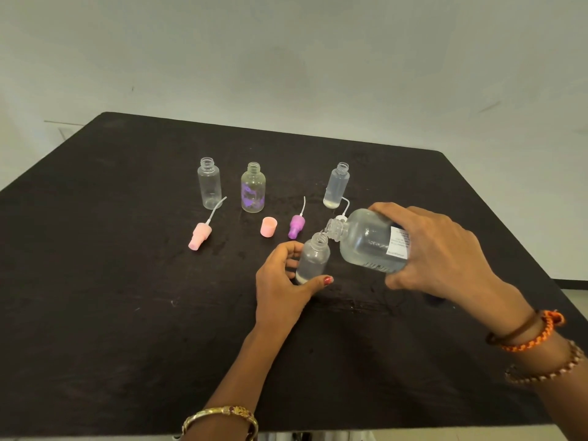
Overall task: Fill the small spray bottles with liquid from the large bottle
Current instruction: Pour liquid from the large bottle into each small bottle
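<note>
My right hand (440, 249) grips the large clear bottle (369, 240), tipped to the left with its open mouth right over the neck of a small clear bottle (313, 259). My left hand (280, 281) holds that small bottle upright on the black table (127, 281), thumb and fingers around its lower part. A little liquid shows in its bottom. Three more small open bottles stand behind: a clear one (209, 183), one with purple marks (253, 187), and one holding liquid (336, 186).
Loose spray parts lie between the rows: a pink spray head with tube (200, 235), a pink cap (269, 226), a purple spray head with tube (296, 226), and a white tube (345, 205) partly hidden behind the large bottle. A pale wall rises beyond the table's far edge.
</note>
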